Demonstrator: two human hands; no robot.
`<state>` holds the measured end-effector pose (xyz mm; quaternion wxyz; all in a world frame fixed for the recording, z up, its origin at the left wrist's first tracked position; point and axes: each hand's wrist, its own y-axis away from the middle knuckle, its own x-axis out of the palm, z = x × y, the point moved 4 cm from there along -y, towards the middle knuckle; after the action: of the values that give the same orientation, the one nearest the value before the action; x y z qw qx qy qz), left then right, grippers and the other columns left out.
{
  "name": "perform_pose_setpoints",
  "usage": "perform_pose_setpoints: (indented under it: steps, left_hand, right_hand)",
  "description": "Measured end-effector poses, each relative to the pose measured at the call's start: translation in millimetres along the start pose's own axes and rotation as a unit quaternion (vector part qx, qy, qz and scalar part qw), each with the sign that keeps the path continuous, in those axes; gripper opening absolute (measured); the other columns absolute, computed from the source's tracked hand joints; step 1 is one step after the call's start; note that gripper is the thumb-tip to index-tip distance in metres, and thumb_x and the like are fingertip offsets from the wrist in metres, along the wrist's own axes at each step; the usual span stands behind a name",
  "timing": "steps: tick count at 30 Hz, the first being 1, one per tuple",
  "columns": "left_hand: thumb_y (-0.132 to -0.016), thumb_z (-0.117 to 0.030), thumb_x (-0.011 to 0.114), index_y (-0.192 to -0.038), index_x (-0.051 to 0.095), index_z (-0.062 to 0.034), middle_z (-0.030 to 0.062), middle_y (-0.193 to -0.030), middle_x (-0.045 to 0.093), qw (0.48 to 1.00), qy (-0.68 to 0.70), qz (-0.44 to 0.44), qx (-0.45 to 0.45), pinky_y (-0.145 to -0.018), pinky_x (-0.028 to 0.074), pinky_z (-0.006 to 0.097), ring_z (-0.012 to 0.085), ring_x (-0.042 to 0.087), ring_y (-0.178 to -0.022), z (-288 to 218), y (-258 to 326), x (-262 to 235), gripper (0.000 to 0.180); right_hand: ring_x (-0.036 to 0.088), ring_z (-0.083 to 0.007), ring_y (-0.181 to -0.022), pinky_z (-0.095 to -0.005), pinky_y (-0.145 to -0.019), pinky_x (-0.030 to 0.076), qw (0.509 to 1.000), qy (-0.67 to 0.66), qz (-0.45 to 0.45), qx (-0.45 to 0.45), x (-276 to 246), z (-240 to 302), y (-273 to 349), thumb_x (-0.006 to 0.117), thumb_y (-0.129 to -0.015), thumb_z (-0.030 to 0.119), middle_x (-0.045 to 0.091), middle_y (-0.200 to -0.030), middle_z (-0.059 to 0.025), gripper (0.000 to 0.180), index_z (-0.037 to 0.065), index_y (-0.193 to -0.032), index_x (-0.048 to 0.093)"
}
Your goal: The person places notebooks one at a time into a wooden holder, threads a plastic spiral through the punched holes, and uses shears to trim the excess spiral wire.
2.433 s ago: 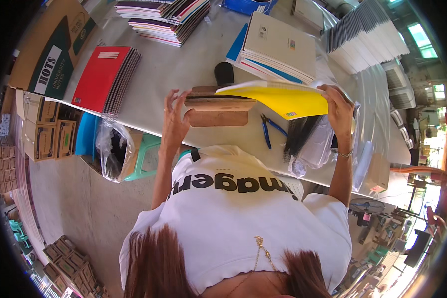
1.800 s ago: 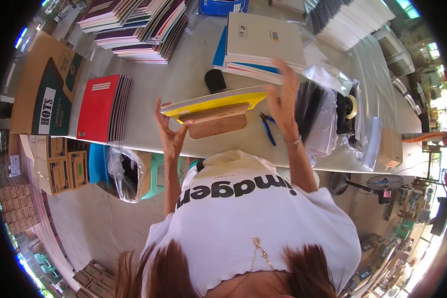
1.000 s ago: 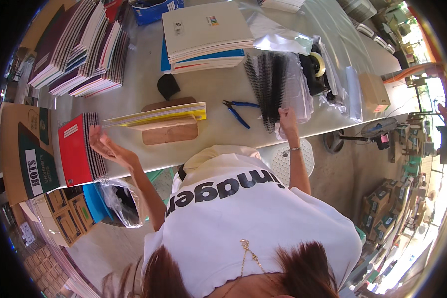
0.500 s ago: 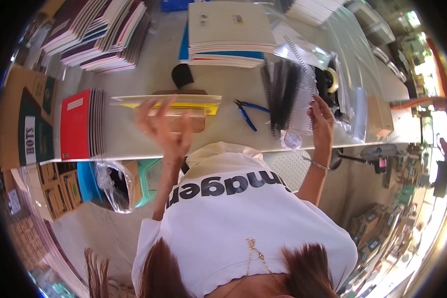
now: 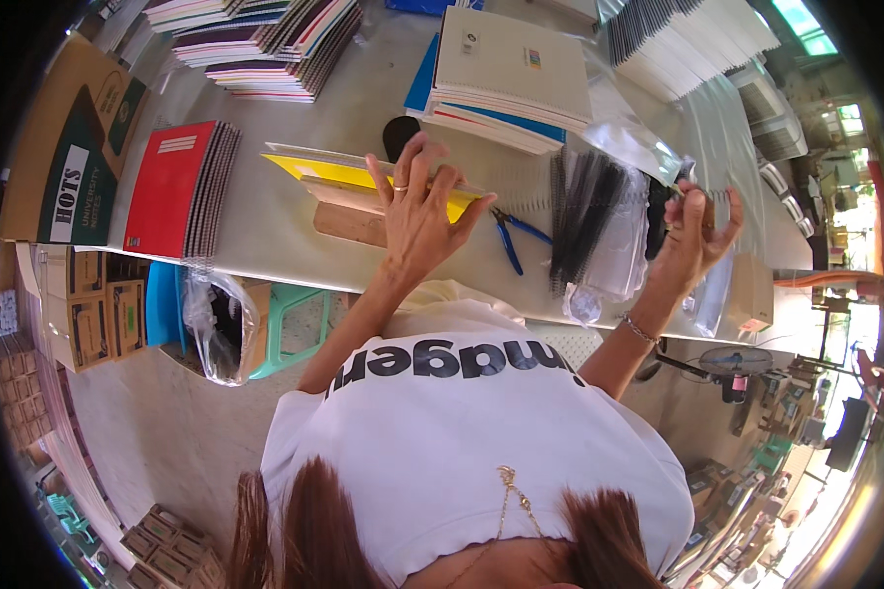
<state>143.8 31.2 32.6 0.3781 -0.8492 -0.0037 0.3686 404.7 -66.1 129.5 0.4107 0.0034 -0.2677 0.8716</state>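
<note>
A yellow-covered notebook (image 5: 295, 167) with pale sheets stands on edge against a wooden block (image 5: 349, 224) on the table. My left hand (image 5: 420, 211) is at its right part, fingers spread over the top edge and thumb stretched toward its right end. Closed in a pinch, my right hand (image 5: 692, 240) has a thin spiral binding coil (image 5: 720, 194) at its fingertips. The coil seems to run sideways toward the notebook, but its middle is faint. Between my hands lie blue-handled cutting pliers (image 5: 509, 240) and a bundle of black spiral coils (image 5: 581, 221).
Spiral notebooks with white covers (image 5: 511, 64) are stacked at the back, near a dark rounded object (image 5: 400, 135). Red notebooks (image 5: 172, 187) and a large carton (image 5: 74, 147) stand at left. Clear plastic bags (image 5: 619, 260) lie right of the coils. Below the table edge is a green stool (image 5: 290, 324).
My left hand has moved right along the notebook. My right hand has gone outward to the right, and the coil, upright before, now runs sideways. The whole view has shifted and turned.
</note>
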Motion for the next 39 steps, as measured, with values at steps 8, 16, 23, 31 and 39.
perform_pose_setpoints:
  steps: [8, 16, 23, 31, 39]
  left_hand:
    - [-0.068, -0.032, 0.079, -0.082, 0.060, -0.0163, -0.0004, -0.089, 0.055, 1.000, -0.002, -0.018, 0.003, -0.112, 0.009, 0.062, 0.0210, 0.052, -0.103, -0.3, -3.6, 1.2, 0.028]
    - [-0.067, -0.029, 0.078, -0.082, 0.062, -0.0163, -0.0006, -0.087, 0.054, 1.000, 0.012, -0.011, 0.012, -0.113, 0.009, 0.059, 0.0206, 0.051, -0.104, -0.6, -3.2, -0.4, 0.026]
    - [-0.069, -0.028, 0.076, -0.083, 0.061, -0.0157, 0.0002, -0.090, 0.053, 1.000, 0.016, 0.017, 0.013, -0.114, 0.008, 0.057, 0.0214, 0.050, -0.108, -0.9, -3.6, 2.5, 0.024]
    - [-0.072, -0.029, 0.076, -0.085, 0.061, -0.0149, 0.0014, -0.089, 0.053, 0.999, 0.008, 0.046, 0.023, -0.113, 0.013, 0.053, 0.0218, 0.050, -0.103, -1.0, -6.0, -0.2, 0.024]
    - [-0.075, -0.030, 0.075, -0.089, 0.061, -0.0145, 0.0011, -0.090, 0.053, 0.998, 0.007, 0.049, 0.031, -0.105, 0.021, 0.050, 0.0206, 0.050, -0.099, -0.2, -7.4, -1.5, 0.025]
  right_hand:
    - [0.056, -0.0125, -0.068, -0.0272, -0.063, 0.046, 0.906, 0.156, 0.387, 0.072, 91.8, -53.6, 65.1, 0.062, -0.091, 0.010, 0.064, -0.090, -0.0081, 0.019, 0.000, -0.107, 0.059]
    - [0.051, -0.0162, -0.062, -0.0285, -0.062, 0.044, 0.868, 0.234, 0.427, 0.096, 93.6, -58.4, 75.1, 0.063, -0.089, 0.009, 0.064, -0.082, -0.0106, 0.016, -0.001, -0.101, 0.062]
    - [0.055, -0.0198, -0.071, -0.0291, -0.069, 0.046, 0.876, 0.210, 0.433, 0.023, 92.3, -53.8, 74.2, 0.065, -0.087, 0.008, 0.065, -0.086, -0.0111, 0.016, 0.000, -0.101, 0.062]
    - [0.063, -0.0282, -0.083, -0.0326, -0.074, 0.046, 0.900, 0.170, 0.399, 0.034, 91.1, -60.4, 91.3, 0.058, -0.088, 0.000, 0.065, -0.092, -0.0121, 0.015, -0.002, -0.102, 0.058]
    - [0.058, -0.0271, -0.090, -0.0370, -0.084, 0.036, 0.868, 0.263, 0.420, -0.041, 95.2, -51.7, 89.5, 0.056, -0.090, 0.004, 0.061, -0.091, -0.0103, 0.014, 0.004, -0.103, 0.058]
